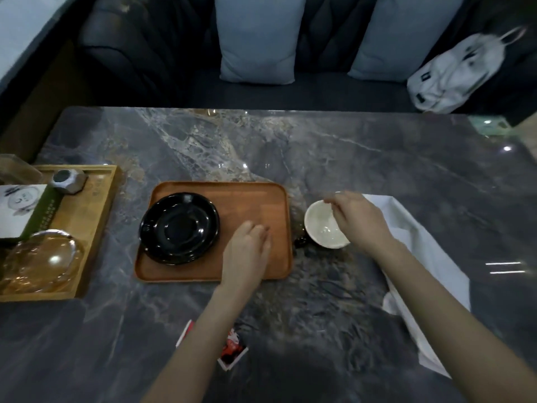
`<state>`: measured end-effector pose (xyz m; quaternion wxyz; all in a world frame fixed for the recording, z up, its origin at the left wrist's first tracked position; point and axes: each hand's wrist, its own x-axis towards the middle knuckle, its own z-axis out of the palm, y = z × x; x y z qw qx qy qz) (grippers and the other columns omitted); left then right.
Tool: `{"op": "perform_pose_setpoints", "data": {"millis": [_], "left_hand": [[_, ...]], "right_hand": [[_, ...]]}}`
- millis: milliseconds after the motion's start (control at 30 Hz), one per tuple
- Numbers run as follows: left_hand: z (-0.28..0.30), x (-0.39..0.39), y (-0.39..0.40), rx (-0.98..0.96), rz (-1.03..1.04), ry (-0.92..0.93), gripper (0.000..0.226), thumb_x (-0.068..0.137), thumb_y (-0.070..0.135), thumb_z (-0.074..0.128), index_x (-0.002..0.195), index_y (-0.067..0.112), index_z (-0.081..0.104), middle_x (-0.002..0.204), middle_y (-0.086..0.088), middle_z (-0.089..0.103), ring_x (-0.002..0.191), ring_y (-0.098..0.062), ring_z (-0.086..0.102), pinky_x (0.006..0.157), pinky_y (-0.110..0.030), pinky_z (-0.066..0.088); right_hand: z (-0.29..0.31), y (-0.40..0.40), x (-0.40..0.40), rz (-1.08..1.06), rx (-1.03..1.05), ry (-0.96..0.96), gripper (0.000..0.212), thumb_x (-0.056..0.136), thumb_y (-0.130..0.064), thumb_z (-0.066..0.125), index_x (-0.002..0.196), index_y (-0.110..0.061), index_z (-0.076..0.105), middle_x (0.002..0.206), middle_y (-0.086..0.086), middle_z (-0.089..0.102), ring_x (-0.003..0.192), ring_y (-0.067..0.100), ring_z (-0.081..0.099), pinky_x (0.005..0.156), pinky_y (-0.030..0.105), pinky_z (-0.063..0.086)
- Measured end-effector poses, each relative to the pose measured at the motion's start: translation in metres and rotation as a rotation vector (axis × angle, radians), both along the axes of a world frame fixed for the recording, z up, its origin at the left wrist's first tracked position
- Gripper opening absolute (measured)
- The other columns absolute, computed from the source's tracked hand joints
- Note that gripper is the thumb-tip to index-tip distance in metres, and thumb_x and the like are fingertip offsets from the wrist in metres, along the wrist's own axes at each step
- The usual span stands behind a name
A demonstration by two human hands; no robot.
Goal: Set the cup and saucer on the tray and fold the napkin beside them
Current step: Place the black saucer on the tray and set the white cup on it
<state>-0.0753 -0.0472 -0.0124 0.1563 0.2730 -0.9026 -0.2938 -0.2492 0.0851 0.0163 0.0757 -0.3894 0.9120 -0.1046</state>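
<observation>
Right hand [356, 219] pinching the rim of a white cup [325, 225] just beside a wooden tray [252, 199], left hand [247, 251] lying open on the tray near a black saucer [180, 228], white napkin [415, 245] lying on the desk [319, 146]

A café or restaurant booth: a marble-look table [348, 158] faces a dark upholstered bench [319, 91] with grey cushions [258, 39].

Your black glossy saucer [179, 228] lies flat on the left part of the brown wooden tray [250, 199]. Your white cup [324, 228] stands upright on the bench just right of the tray. Your white napkin [418, 257] lies unfolded, rumpled, further right.
</observation>
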Motion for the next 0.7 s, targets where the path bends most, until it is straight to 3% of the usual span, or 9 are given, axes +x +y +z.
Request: {"op": "perform_pose_setpoints", "data": {"millis": [67, 133, 233, 333, 400, 500, 600, 700], "left_hand": [[-0.005, -0.013, 0.019, 0.06, -0.102, -0.012, 0.033, 0.091, 0.017, 0.052, 0.121, 0.004, 0.056, 0.122, -0.014, 0.056, 0.113, -0.028, 0.052, 0.092, -0.033, 0.042], [-0.011, -0.025, 0.033, 0.115, -0.201, -0.069, 0.047, 0.095, 0.02, 0.045, 0.138, 0.006, 0.035, 0.143, -0.011, 0.037, 0.132, -0.023, 0.033, 0.107, -0.029, 0.028], [-0.019, -0.039, 0.044, 0.161, -0.247, -0.182, 0.056, 0.096, 0.019, 0.042, 0.144, 0.006, 0.017, 0.152, -0.013, 0.02, 0.14, -0.023, 0.018, 0.113, -0.028, 0.017], [-0.03, -0.046, 0.048, 0.148, -0.225, -0.26, 0.057, 0.095, 0.015, 0.042, 0.144, 0.001, 0.016, 0.151, -0.018, 0.021, 0.139, -0.027, 0.02, 0.112, -0.029, 0.017], [-0.036, -0.047, 0.047, 0.14, -0.216, -0.284, 0.053, 0.094, 0.009, 0.043, 0.142, 0.0, 0.022, 0.146, -0.018, 0.033, 0.133, -0.028, 0.032, 0.108, -0.03, 0.027], [-0.038, -0.048, 0.043, 0.098, -0.236, -0.28, 0.044, 0.088, -0.004, 0.045, 0.132, 0.003, 0.041, 0.123, -0.018, 0.055, 0.111, -0.031, 0.052, 0.088, -0.034, 0.041], [-0.032, -0.051, 0.039, 0.045, -0.243, -0.306, 0.032, 0.087, -0.005, 0.043, 0.115, 0.005, 0.052, 0.105, -0.018, 0.061, 0.095, -0.035, 0.057, 0.074, -0.039, 0.042], [-0.026, -0.052, 0.036, 0.043, -0.251, -0.336, 0.025, 0.088, -0.001, 0.042, 0.11, 0.005, 0.054, 0.104, -0.018, 0.061, 0.093, -0.038, 0.056, 0.074, -0.043, 0.043]], "right_hand": [[-0.007, 0.021, -0.007, -0.041, -0.005, 0.019, 0.034, 0.091, -0.007, 0.043, 0.124, -0.011, 0.054, 0.125, 0.01, 0.059, 0.115, 0.03, 0.049, 0.089, 0.038, 0.044], [-0.014, 0.037, -0.011, -0.048, 0.028, -0.002, 0.044, 0.092, -0.009, 0.043, 0.135, -0.009, 0.041, 0.134, 0.012, 0.052, 0.121, 0.03, 0.046, 0.097, 0.038, 0.038], [-0.024, 0.051, -0.01, -0.091, 0.047, -0.213, 0.057, 0.096, -0.018, 0.038, 0.147, -0.011, 0.013, 0.149, 0.011, 0.034, 0.13, 0.03, 0.036, 0.104, 0.039, 0.031], [-0.032, 0.053, -0.01, -0.162, -0.001, -0.458, 0.062, 0.098, -0.023, 0.036, 0.148, -0.014, 0.001, 0.152, 0.01, 0.028, 0.135, 0.028, 0.033, 0.105, 0.035, 0.029], [-0.037, 0.052, -0.011, -0.21, -0.034, -0.573, 0.06, 0.097, -0.022, 0.036, 0.148, -0.018, 0.005, 0.151, 0.009, 0.031, 0.134, 0.028, 0.034, 0.106, 0.035, 0.028], [-0.039, 0.05, -0.012, -0.271, -0.131, -0.657, 0.052, 0.093, -0.014, 0.039, 0.143, -0.018, 0.027, 0.14, 0.007, 0.046, 0.122, 0.025, 0.044, 0.098, 0.033, 0.034], [-0.037, 0.046, -0.012, -0.296, -0.181, -0.658, 0.048, 0.088, -0.008, 0.043, 0.134, -0.018, 0.04, 0.129, 0.005, 0.053, 0.109, 0.019, 0.048, 0.088, 0.029, 0.036], [-0.031, 0.043, -0.014, -0.298, -0.209, -0.668, 0.045, 0.086, -0.004, 0.045, 0.13, -0.014, 0.047, 0.121, 0.002, 0.055, 0.103, 0.016, 0.049, 0.083, 0.027, 0.036]]}}
